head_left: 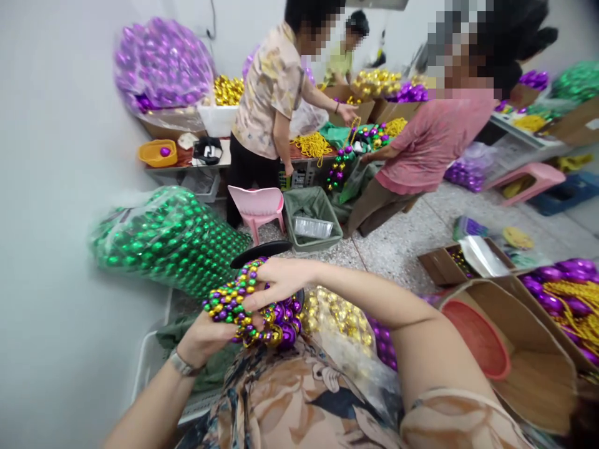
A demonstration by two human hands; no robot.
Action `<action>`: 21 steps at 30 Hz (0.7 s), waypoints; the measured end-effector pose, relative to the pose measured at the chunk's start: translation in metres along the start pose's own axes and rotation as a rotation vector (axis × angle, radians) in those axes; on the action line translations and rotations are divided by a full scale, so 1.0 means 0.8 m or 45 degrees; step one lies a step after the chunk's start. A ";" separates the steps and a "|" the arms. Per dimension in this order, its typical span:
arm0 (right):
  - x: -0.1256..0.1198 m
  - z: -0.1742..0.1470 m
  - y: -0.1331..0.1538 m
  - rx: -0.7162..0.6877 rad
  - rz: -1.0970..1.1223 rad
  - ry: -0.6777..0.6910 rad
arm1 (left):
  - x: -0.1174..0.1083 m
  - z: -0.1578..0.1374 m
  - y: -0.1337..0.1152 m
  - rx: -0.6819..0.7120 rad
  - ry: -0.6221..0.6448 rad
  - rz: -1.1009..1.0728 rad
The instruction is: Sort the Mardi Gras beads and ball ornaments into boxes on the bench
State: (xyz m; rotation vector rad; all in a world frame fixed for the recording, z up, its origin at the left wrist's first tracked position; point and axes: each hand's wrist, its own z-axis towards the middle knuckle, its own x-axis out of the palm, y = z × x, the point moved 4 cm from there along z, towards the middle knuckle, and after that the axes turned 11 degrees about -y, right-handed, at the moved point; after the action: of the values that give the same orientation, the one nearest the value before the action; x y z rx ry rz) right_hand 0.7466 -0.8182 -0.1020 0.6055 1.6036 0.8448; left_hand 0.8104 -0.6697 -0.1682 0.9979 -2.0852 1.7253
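Note:
A thick bundle of bead necklaces [234, 299] in purple, green and gold is bunched up in front of my body. My left hand [206, 337], with a watch on its wrist, grips the bundle from the lower left, its fingers partly hidden by the beads. From above, my right hand [276, 280] wraps its fingers over the strands on the other side. Larger purple and gold balls [287, 321] hang below my right hand, close against my patterned top.
A sack of green balls [168, 243] lies ahead to the left, a pink chair [258, 202] and green-lined bin [299, 240] beyond. Two people stand at a bead-covered table, another sits behind. At right are a cardboard box [538, 355] and red basin [475, 337].

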 end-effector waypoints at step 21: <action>0.111 -0.057 -0.055 -0.197 0.048 -1.281 | 0.010 0.017 -0.035 0.109 -0.319 -0.232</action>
State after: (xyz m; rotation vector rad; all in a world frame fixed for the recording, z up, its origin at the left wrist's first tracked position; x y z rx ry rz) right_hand 0.6869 -0.7851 -0.1871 0.7793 0.6096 0.5312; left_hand 0.8257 -0.6872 -0.1460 1.4484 -2.0002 1.6842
